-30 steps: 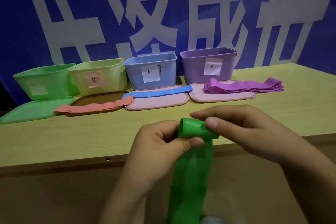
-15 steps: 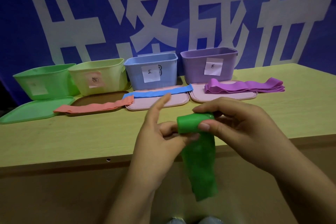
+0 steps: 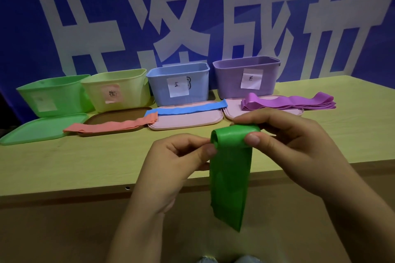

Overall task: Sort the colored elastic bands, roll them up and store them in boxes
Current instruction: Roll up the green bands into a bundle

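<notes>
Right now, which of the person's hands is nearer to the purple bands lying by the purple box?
The right hand. It sits just in front of the purple bands, while the left hand is farther over, on the other side of the green band.

Head view: forward-down, close over hands, table beyond.

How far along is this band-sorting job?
Done: sorting looks finished, with the pink band, blue band and purple bands lying flat on lids before the boxes. In hand: left hand and right hand hold the green band, its top rolled, a tail hanging. Left: finish this roll, put it in the green box, then roll and box the rest.
</notes>
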